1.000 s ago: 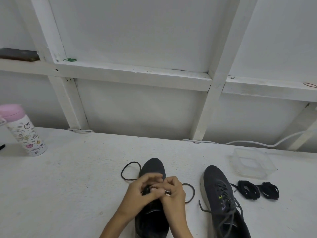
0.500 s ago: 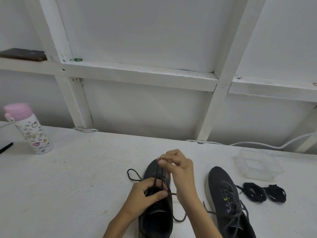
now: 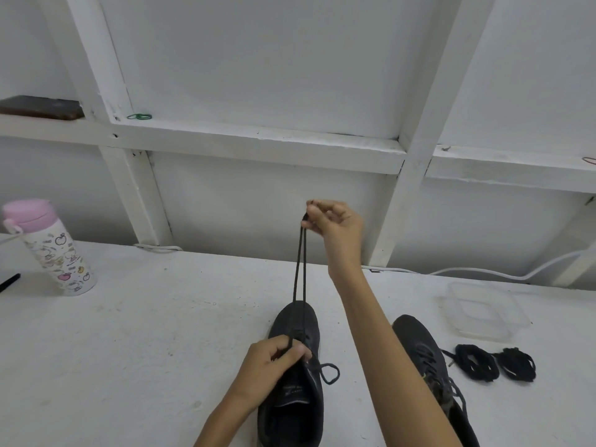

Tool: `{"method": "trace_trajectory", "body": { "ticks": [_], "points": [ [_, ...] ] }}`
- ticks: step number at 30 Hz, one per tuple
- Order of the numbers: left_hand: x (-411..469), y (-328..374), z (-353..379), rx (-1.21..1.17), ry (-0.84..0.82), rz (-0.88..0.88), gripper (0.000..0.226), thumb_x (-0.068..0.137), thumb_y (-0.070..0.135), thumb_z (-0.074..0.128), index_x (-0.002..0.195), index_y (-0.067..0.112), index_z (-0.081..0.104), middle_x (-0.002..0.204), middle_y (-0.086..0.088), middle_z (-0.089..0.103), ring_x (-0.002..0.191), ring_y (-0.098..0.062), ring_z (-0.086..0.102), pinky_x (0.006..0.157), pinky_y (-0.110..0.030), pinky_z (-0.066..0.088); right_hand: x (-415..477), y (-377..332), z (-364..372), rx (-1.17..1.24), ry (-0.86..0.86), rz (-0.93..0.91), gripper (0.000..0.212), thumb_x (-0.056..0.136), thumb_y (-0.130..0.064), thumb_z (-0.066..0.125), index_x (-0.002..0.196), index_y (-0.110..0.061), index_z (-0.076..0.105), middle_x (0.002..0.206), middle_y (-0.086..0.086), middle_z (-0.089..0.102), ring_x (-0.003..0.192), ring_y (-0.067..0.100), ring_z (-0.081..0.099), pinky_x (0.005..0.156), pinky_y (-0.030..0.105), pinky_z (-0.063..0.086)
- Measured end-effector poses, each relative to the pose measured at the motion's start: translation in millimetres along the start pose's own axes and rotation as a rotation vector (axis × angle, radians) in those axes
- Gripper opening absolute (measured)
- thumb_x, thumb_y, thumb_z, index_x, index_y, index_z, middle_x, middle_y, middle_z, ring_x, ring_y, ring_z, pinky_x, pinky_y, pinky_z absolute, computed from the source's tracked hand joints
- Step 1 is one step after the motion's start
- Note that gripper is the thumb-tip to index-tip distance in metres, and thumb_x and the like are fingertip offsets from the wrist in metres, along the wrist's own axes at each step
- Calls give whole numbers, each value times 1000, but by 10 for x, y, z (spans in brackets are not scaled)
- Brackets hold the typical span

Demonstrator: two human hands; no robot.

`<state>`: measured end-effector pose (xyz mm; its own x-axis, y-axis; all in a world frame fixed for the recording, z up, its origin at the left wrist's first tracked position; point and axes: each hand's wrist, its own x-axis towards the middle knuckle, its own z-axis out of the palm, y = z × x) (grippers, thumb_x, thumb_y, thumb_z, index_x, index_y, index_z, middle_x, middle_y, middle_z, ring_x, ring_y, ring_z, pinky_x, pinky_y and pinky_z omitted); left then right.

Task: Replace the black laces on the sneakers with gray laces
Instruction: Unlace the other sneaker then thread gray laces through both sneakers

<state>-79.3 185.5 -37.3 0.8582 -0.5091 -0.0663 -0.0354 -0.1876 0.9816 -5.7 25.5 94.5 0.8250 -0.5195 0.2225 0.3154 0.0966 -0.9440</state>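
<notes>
I log dark lace (image 3: 298,269) doubled and taut above the sneaker (image 3: 292,411) on the bench (image 3: 145,333), right hand (image 3: 332,225) pinching its top, left hand (image 3: 274,359) gripping the sneaker's throat, second sneaker (image 3: 422,346) and lace bundles (image 3: 477,366) right of it.

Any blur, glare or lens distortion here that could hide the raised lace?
Head view: light is flat and even, faint shadows on the table, no glare; the wide lens splays the white shelf post outward; the lace reads sharp against the wall, while the sneaker it comes from is too dark to show eyelets.
</notes>
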Motion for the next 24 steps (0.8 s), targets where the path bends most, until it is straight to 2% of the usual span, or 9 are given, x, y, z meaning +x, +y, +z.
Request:
{"method": "trace_trajectory", "body": {
  "ticks": [2,3,5,8,11,13,17,21,24],
  "points": [
    [0,10,22,-4,18,-7,20,93,22,61,81,19,77,87,5,75,90,-7,69,85,-18,49,-56,204,-169,-256,-91,111,38,85,2,68,122,0,61,115,11,61,70,16,67,69,31,59],
    [-2,7,30,-13,26,-10,20,93,22,61,80,20,77,87,5,75,90,-7,69,85,-19,49,-107,261,-291,-404,-150,176,39,86,-5,71,124,-1,61,112,10,62,69,16,65,63,29,58],
    [-6,-11,39,-36,36,-15,19,93,22,62,81,19,77,88,4,75,91,-8,69,87,-21,49,-259,297,-552,-680,-361,320,29,87,-27,72,103,-3,70,90,7,69,57,15,61,50,25,50],
    [5,-37,42,-37,54,-20,18,92,23,62,82,23,77,89,4,75,91,-8,69,89,-25,50,-576,339,-788,-877,-725,548,38,87,-47,67,79,-10,73,72,-1,68,52,11,58,46,18,41],
    [13,-42,57,-20,59,-27,16,92,22,62,86,23,77,89,6,76,90,-7,69,91,-28,52,-850,447,-784,-712,-614,510,32,83,-41,74,74,-10,74,68,3,65,52,6,50,46,16,33],
    [12,-55,64,9,61,-18,15,92,21,63,87,23,77,89,7,76,90,-7,70,91,-30,52,-954,492,-726,-569,-519,454,23,82,-30,76,82,-7,78,66,7,65,53,4,50,49,13,35],
    [4,-60,74,3,48,-1,15,93,20,63,91,26,77,91,5,76,92,-11,70,90,-33,53,-1000,528,-615,-526,-520,435,7,80,-14,78,77,-7,78,57,4,64,49,10,54,52,20,42],
    [12,-50,55,-7,55,-4,12,90,26,66,87,23,77,87,1,75,88,-14,70,85,-32,52,-934,493,-578,-517,-479,388,15,79,-4,75,65,-9,72,55,15,62,45,20,53,45,22,40],
    [27,-33,48,22,64,11,7,86,25,71,86,21,76,84,4,75,82,-9,69,75,-23,51,-858,387,-537,-395,-448,381,15,79,1,73,66,-5,71,49,12,57,42,18,47,44,23,39]
  ]
}}
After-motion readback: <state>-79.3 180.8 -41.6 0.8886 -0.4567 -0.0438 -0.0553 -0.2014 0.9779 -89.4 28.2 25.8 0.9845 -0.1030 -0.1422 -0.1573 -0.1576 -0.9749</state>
